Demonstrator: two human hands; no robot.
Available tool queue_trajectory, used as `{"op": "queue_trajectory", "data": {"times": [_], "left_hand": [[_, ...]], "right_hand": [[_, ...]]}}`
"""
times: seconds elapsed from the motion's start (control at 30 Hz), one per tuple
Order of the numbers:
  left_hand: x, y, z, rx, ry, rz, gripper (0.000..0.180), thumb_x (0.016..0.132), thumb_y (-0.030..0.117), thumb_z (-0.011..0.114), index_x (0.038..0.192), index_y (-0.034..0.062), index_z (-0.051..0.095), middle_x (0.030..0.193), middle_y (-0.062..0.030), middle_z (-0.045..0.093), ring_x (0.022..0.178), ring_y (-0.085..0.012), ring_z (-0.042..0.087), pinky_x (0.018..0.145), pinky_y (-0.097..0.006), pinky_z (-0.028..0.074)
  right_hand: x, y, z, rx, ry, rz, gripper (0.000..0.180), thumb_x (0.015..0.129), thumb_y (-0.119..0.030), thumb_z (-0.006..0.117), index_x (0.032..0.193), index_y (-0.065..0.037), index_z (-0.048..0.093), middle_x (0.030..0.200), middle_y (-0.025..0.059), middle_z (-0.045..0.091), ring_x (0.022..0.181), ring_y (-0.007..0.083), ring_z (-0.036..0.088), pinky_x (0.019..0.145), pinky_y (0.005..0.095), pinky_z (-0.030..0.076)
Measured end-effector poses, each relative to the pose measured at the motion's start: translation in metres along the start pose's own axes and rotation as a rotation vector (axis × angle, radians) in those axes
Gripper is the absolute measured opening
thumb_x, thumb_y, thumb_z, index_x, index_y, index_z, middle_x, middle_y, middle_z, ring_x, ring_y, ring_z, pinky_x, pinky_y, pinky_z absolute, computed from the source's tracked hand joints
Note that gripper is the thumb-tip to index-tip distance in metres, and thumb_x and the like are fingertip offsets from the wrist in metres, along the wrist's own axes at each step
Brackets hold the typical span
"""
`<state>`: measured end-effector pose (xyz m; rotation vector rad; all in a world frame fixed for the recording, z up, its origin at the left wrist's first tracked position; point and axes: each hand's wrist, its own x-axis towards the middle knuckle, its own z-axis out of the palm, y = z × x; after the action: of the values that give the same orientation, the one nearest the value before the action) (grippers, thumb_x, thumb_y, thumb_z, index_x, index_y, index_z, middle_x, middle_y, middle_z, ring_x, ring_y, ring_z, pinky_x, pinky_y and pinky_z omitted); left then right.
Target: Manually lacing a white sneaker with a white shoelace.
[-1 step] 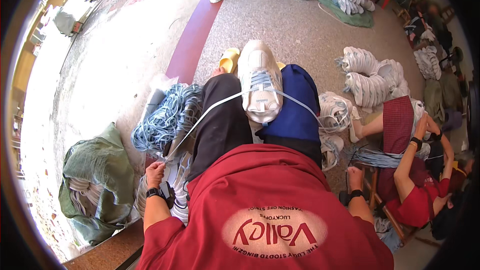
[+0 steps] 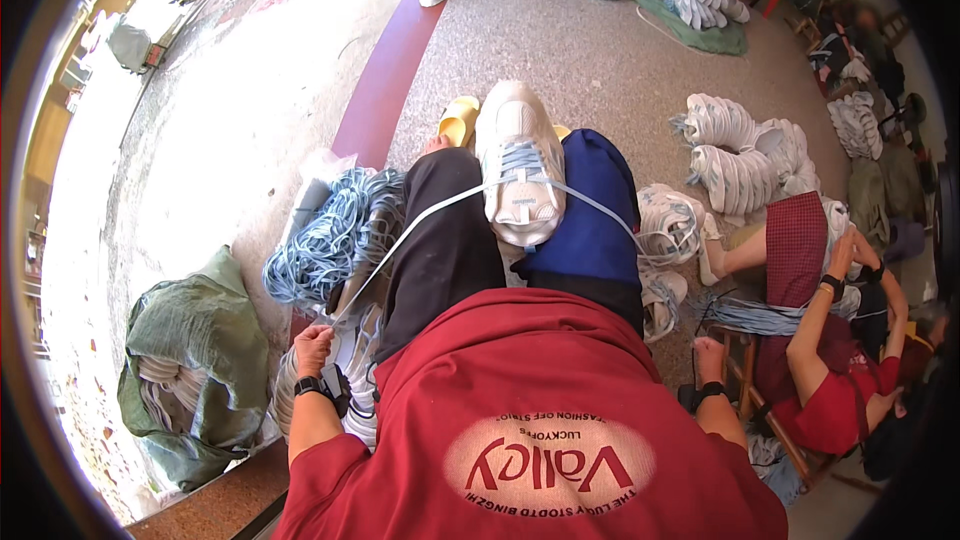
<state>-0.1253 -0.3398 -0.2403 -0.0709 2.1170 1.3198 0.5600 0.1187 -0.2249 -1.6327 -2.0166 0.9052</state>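
A white shoe (image 2: 515, 202) rests between my thighs, toe pointing away from me, its front laced in pale blue. From its upper eyelets a light blue shoelace (image 2: 432, 210) stretches out to both sides. On the left it runs over my dark trouser leg to my left hand (image 2: 313, 348), closed on its end. The other end crosses the blue cloth (image 2: 598, 210) on my right thigh toward my right hand (image 2: 709, 359), which is closed in a fist; that last stretch of lace is lost against the pale shoes.
A heap of blue laces (image 2: 335, 235) lies beside my left leg, near a green sack (image 2: 195, 370) of pale shoes. White shoes (image 2: 668, 225) sit by my right knee, with stacked rows (image 2: 735, 180) beyond. At the right, another person (image 2: 825, 370) in red sits close by.
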Motion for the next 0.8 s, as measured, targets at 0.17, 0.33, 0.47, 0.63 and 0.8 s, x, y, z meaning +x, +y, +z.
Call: {"op": "queue_trajectory", "data": {"times": [0.17, 0.33, 0.47, 0.63, 0.8], "left_hand": [[-0.003, 0.000, 0.017, 0.272, -0.050, -0.026, 0.009, 0.076, 0.011, 0.070, 0.074, 0.0034, 0.066, 0.059, 0.0011, 0.057, 0.048, -0.0065, 0.047, 0.044, -0.021, 0.037], [-0.002, 0.041, 0.049, 0.511, 0.013, 0.059, 0.021, 0.078, 0.022, 0.070, 0.069, 0.0048, 0.062, 0.055, 0.0029, 0.052, 0.046, -0.0064, 0.044, 0.046, -0.021, 0.036], [-0.027, 0.142, 0.098, -0.267, -0.416, -0.070, 0.020, 0.085, 0.020, 0.064, 0.072, 0.0069, 0.054, 0.058, 0.0046, 0.048, 0.048, -0.0062, 0.044, 0.046, -0.020, 0.036], [-0.058, 0.253, 0.179, -0.154, -0.982, 0.173, 0.012, 0.083, 0.013, 0.065, 0.078, 0.0033, 0.060, 0.068, -0.0021, 0.059, 0.056, -0.0094, 0.055, 0.052, -0.021, 0.044], [-0.052, 0.306, 0.260, 0.165, -1.051, 0.336, 0.009, 0.082, 0.010, 0.066, 0.076, 0.0049, 0.062, 0.072, 0.0006, 0.059, 0.062, -0.0062, 0.055, 0.058, -0.019, 0.047]], "right_hand": [[-0.022, 0.002, 0.005, 0.030, -0.063, 0.394, 0.010, 0.077, -0.006, 0.059, 0.071, 0.001, 0.064, 0.062, 0.0007, 0.057, 0.057, 0.0105, 0.051, 0.053, 0.0274, 0.041], [-0.006, -0.004, 0.013, -0.047, -0.298, 0.315, 0.009, 0.077, -0.006, 0.061, 0.071, 0.000, 0.064, 0.060, 0.0022, 0.057, 0.051, 0.0105, 0.049, 0.048, 0.0268, 0.040], [0.047, -0.164, 0.021, 0.454, -0.618, 0.507, 0.012, 0.076, -0.005, 0.061, 0.066, -0.001, 0.056, 0.055, 0.0039, 0.053, 0.045, 0.0123, 0.050, 0.044, 0.0247, 0.039], [0.102, -0.335, 0.048, 0.517, -1.054, -0.060, 0.011, 0.076, -0.004, 0.062, 0.067, -0.001, 0.055, 0.066, 0.0084, 0.061, 0.054, 0.0121, 0.056, 0.050, 0.0232, 0.044], [0.144, -0.409, 0.109, -0.209, -0.927, -0.721, 0.013, 0.066, -0.007, 0.068, 0.068, 0.001, 0.058, 0.066, 0.0157, 0.059, 0.064, 0.0283, 0.060, 0.061, 0.0349, 0.047]]}}
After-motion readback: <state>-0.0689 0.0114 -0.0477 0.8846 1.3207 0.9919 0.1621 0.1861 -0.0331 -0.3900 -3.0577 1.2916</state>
